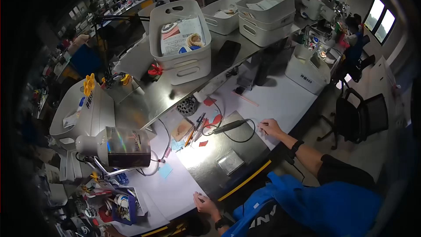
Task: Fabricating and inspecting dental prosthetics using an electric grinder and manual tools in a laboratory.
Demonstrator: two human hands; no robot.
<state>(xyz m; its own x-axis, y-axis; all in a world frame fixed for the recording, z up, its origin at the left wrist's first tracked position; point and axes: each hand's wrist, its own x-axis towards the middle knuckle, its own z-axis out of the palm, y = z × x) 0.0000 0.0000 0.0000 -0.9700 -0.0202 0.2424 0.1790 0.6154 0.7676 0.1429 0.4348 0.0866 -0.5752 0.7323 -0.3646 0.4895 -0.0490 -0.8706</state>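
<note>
My left hand [205, 203] is at the near edge of the white worktop [169, 202], its fingers curled in. Whatever may be in them is too small to make out. Farther right, my right hand [270, 127] rests by the right edge of a shiny metal plate [250, 151], fingers drawn together and their contents hidden. Nearest to it is a dark, pen-shaped handpiece [231, 126] on a looping cord, lying across the plate. A small clear, flat box [230, 162] lies on the plate between my hands. Neither hand touches the handpiece or the box.
Beyond the plate lie several slim tools [198, 128], red scraps [210, 120] and a round perforated holder [187, 105]. A white, dark-banded lamp-like cylinder [127, 147] stands left, above a box of tools [125, 208]. White bins [182, 68] line the raised metal shelf.
</note>
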